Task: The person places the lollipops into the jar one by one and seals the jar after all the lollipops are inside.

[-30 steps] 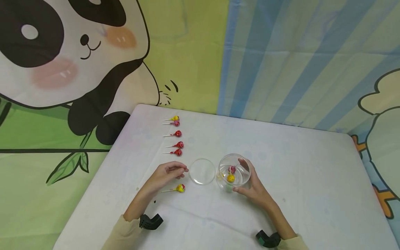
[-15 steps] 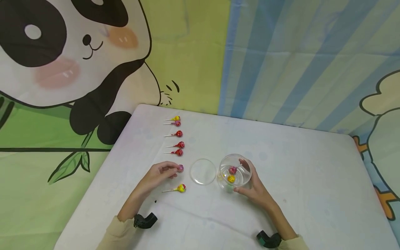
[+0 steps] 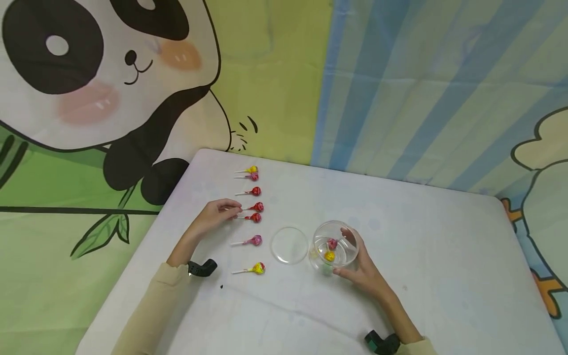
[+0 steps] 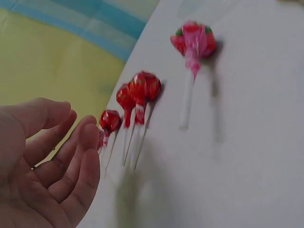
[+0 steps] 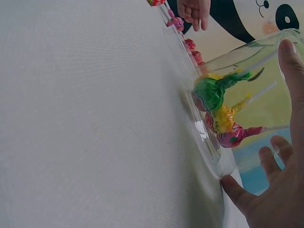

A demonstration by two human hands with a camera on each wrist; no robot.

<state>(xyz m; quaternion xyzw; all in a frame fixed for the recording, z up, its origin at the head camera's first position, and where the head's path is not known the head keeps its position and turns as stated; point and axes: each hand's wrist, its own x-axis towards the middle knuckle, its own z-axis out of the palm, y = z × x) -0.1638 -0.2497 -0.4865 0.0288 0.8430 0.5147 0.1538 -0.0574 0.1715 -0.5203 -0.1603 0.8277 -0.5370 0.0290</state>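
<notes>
My left hand [image 3: 217,214] hovers at the sticks of two red lollipops [image 3: 256,217]. In the left wrist view its fingers [image 4: 88,173] are loosely bent, with nothing between them and the thumb. A pink lollipop [image 3: 255,240] lies nearer me, and a yellow lollipop [image 3: 259,268] lies nearer still. My right hand [image 3: 361,266] grips a clear round jar [image 3: 335,222], thumb on one side and fingers on the other. In the right wrist view, a green lollipop [image 5: 209,93], a yellow one and a pink one lean inside it.
A clear round lid [image 3: 289,261] lies flat just left of the jar. Farther back lie another red lollipop [image 3: 256,191], a pink one [image 3: 254,176] and a yellow one [image 3: 252,169]. The white table [image 3: 443,256] meets a printed backdrop [image 3: 275,98] behind.
My left hand has let go of the pink lollipop, which now lies on the table, and has moved away from me to the red lollipops. My right hand stays on the jar.
</notes>
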